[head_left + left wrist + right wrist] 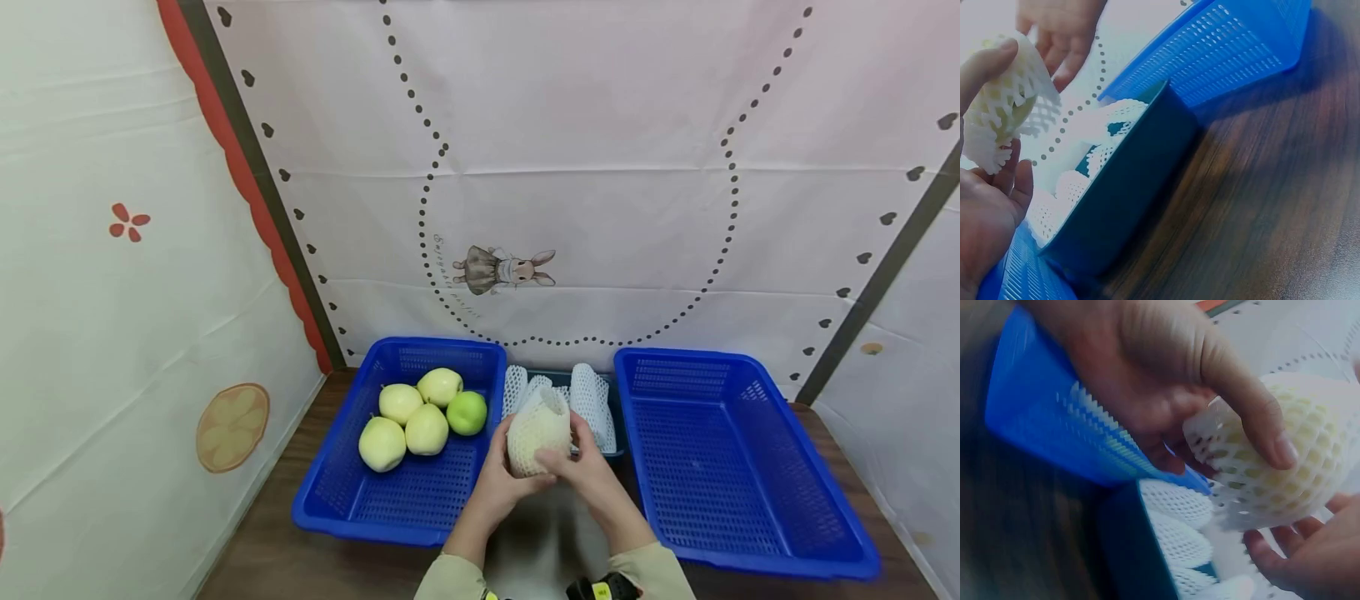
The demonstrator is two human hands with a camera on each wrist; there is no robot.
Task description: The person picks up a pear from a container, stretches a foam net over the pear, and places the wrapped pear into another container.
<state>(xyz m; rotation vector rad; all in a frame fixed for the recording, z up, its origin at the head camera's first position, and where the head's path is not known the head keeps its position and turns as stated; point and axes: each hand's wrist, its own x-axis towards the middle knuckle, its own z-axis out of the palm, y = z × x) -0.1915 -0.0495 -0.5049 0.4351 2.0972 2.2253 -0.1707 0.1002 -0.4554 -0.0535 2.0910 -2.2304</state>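
Observation:
Between both hands is a pale yellow apple [1017,115] inside a white foam net sleeve [540,437]. The left hand [497,483] grips it from the left and below, its thumb on the net in the left wrist view. From the right, the right hand [592,479] holds the sleeve, its thumb [1269,434] lying across the mesh. One end of the sleeve stands up loose above the fruit in the head view. Behind the hands, a dark green box [1129,194] holds several more foam net sleeves [592,404].
A blue basket [375,525] on the left holds several pale yellow-green apples [382,443] and one greener apple [467,413]. Another blue basket [720,475] stands to the right. All rest on a brown wooden table [255,550], with a printed white cloth [585,233] behind.

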